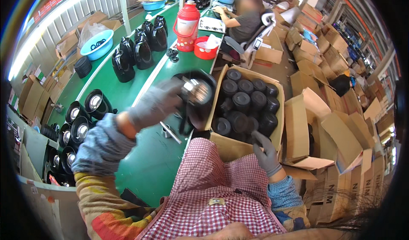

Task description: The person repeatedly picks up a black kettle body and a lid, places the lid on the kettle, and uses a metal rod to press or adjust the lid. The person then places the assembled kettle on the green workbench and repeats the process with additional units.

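My left hand [156, 102], in a grey glove and smeared by motion, grips a glossy black jug [199, 112] over the bench edge. The jug is tilted so that a shiny silver round part [197, 90] at its end faces up. My right hand [267, 154], also gloved in grey, is at the near right side of an open carton [232, 148]. Its thumb and forefinger are apart, with the fingertips close to the black round cup-like parts [241, 100] packed inside. Whether they touch one is unclear. A metal tube-like piece [170, 133] lies on the green bench beside the jug.
Several black jugs stand on the green bench [149, 165]; others with silver openings [82, 131] lie at left. A red-and-white flask [186, 27], a red tub [205, 48] and a blue basin [97, 44] are farther off. A seated person [245, 20] works beyond. Cartons [309, 129] crowd the right.
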`<state>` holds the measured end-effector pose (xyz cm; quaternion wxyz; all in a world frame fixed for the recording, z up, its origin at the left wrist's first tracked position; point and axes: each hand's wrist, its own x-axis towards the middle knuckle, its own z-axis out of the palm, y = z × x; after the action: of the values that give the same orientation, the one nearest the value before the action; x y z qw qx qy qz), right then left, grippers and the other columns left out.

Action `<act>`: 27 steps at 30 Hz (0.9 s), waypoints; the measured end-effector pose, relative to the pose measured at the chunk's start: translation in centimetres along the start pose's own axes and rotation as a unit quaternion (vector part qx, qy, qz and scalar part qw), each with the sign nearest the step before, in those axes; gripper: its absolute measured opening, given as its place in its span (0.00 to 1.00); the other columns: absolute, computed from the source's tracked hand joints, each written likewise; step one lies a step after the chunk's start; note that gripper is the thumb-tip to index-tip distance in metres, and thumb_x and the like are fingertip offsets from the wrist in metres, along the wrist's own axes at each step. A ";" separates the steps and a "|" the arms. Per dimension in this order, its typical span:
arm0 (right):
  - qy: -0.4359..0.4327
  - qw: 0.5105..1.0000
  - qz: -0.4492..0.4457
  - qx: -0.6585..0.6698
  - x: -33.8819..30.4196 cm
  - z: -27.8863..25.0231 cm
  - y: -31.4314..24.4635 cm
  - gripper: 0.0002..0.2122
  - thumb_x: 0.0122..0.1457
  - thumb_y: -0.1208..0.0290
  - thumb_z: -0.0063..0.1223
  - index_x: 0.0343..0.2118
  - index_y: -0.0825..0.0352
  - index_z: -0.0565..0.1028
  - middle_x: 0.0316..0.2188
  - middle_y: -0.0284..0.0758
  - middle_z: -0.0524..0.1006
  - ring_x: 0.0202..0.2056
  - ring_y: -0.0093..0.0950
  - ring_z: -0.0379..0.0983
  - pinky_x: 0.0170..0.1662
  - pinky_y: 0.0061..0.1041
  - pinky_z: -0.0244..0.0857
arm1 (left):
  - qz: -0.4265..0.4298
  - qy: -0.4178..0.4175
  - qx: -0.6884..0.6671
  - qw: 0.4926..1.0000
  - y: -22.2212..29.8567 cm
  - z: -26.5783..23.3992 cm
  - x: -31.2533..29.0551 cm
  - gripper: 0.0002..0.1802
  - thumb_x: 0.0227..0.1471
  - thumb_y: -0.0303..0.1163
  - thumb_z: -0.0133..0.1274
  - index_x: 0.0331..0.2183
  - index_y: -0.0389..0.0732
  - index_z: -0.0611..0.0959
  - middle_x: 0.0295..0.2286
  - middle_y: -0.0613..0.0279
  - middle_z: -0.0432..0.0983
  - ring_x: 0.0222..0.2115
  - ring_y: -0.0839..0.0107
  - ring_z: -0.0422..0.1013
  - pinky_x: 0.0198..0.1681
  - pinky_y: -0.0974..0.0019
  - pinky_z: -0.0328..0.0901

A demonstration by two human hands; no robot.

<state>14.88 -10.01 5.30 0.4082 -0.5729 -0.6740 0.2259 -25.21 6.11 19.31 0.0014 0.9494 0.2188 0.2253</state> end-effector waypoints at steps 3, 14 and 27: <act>0.038 0.995 -0.086 0.027 -0.5 -1.5 -1.6 0.24 0.65 0.69 0.54 0.62 0.71 0.68 0.61 0.47 0.70 0.61 0.40 0.68 0.64 0.35 0.61 | 0.123 -0.036 -0.151 0.980 5.3 7.9 2.1 0.11 0.40 0.26 0.64 0.28 0.35 0.81 0.51 0.44 0.71 0.52 0.43 0.69 0.55 0.49 0.67; -0.117 0.969 0.112 0.186 -10.7 3.4 7.0 0.22 0.73 0.67 0.42 0.66 0.70 0.63 0.63 0.40 0.69 0.65 0.31 0.62 0.67 0.28 0.54 | 0.018 -0.206 -0.518 0.830 15.1 26.5 -1.0 0.15 0.39 0.15 0.58 0.33 0.38 0.81 0.64 0.45 0.60 0.61 0.50 0.65 0.58 0.57 0.66; -0.250 0.954 0.031 0.163 -4.4 0.7 9.1 0.23 0.60 0.67 0.58 0.58 0.70 0.73 0.58 0.44 0.74 0.61 0.39 0.67 0.66 0.35 0.56 | -0.128 -0.075 -0.507 0.849 10.1 27.3 0.9 0.22 0.48 0.22 0.62 0.48 0.37 0.82 0.50 0.50 0.76 0.53 0.57 0.72 0.57 0.58 0.67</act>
<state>19.72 -11.94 -3.36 0.3069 -0.4441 -0.6907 0.4811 -8.63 -0.06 -3.84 0.5275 0.7945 0.1926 0.2312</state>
